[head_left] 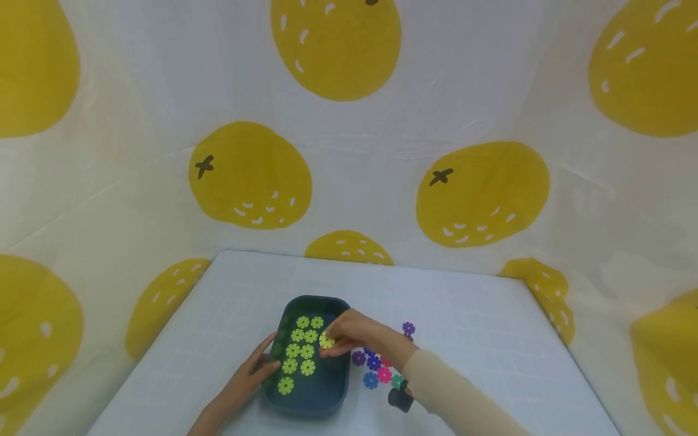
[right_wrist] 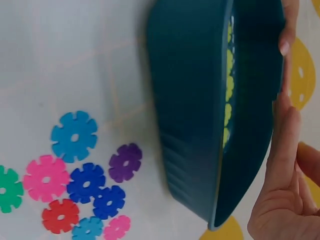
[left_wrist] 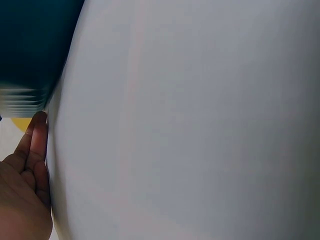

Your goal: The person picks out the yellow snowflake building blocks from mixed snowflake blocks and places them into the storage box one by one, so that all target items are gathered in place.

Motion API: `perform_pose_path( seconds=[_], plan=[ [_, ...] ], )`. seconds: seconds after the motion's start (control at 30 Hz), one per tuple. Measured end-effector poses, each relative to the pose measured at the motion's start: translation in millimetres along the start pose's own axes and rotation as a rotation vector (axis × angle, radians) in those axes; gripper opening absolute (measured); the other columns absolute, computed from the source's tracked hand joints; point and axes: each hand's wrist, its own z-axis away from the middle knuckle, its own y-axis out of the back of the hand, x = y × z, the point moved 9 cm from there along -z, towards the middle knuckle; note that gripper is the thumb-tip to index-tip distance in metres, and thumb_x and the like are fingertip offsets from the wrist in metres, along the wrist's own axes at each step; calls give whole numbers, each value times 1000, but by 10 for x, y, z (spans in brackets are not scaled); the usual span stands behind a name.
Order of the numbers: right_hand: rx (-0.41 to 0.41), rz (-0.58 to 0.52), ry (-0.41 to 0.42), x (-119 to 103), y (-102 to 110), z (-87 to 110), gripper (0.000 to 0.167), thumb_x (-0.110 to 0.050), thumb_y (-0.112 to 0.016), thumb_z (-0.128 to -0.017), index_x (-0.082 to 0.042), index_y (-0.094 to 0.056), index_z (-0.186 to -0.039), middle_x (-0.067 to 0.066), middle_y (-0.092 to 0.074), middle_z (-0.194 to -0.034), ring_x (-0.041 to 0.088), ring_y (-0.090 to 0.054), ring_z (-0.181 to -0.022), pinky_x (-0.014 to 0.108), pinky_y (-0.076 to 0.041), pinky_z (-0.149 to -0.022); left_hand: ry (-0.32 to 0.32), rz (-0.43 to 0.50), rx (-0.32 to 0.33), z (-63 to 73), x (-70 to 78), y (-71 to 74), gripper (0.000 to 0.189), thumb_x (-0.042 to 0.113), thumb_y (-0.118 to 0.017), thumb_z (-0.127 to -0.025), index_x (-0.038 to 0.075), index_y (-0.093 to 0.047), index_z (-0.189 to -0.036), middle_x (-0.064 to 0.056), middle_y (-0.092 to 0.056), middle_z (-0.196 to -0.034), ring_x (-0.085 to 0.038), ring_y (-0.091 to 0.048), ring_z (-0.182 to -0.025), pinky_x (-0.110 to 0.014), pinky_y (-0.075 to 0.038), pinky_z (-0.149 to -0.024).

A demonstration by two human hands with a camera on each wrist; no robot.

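My right hand reaches over the right side of a dark teal plastic tray and pinches a yellow-green notched flower disc between thumb and fingers. Several yellow-green discs lie inside the tray, mostly in two columns on its left half. At the tray's left edge rests my left hand, its fingers along the outer wall and the thumb at the rim. The left wrist view shows the left hand's fingers fairly straight against the tray's side. In the right wrist view the pinched disc is hidden.
Right of the tray, loose discs lie on the white cloth: a light blue disc, a pink disc, a purple disc, a red disc, a green disc and others. My right forearm covers part of them in the head view.
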Motion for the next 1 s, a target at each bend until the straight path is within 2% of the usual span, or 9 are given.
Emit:
perform_pose_path(
  seconds=[0.27,0.4,0.43,0.63,0.83,1.0],
  plan=[
    [-73,88,22,-145,-201,-146,19,-10,-62,-96,4,-74,-90,21,-74,-84,39,-73,-87,39,-59,-75,-1,26,-5,-7,-13,-2,69,32,-63,-97,31,-29,-156,-20,-57,-137,-31,-61,-118,-43,-54,-94],
    [-119,87,34,-182,-276,-180,20,-9,-60,-97,5,-74,-91,22,-74,-86,41,-72,-90,37,-60,-72,-6,35,-18,-9,-19,-5,68,32,-63,-98,31,-28,-156,-21,-56,-137,-31,-61,-118,-43,-54,-94],
    [-130,84,33,-179,-289,-189,20,-8,-60,-97,5,-74,-92,23,-74,-87,41,-71,-91,39,-60,-74,-7,38,-20,-9,-21,-6,68,32,-62,-98,31,-28,-156,-21,-56,-137,-31,-61,-118,-43,-54,-94],
    [-136,74,18,-137,-283,-273,22,-8,-61,-96,9,-72,-102,22,-75,-88,34,-75,-82,47,-54,-84,-18,36,-32,-11,-19,-16,69,32,-62,-98,30,-27,-157,-21,-57,-136,-31,-61,-117,-42,-54,-93],
    [-147,62,2,-97,-285,-354,18,-8,-62,-95,5,-74,-94,22,-75,-88,30,-75,-78,44,-55,-82,-16,36,-36,-4,-17,-12,68,32,-61,-99,30,-27,-157,-21,-57,-136,-30,-61,-117,-42,-54,-93],
    [-188,90,-9,-97,-326,-400,19,-8,-62,-96,5,-74,-92,21,-75,-87,29,-75,-78,39,-58,-78,-4,33,-33,-1,-6,-8,67,34,-61,-98,31,-27,-157,-20,-56,-138,-32,-60,-119,-47,-53,-96]
  ],
)
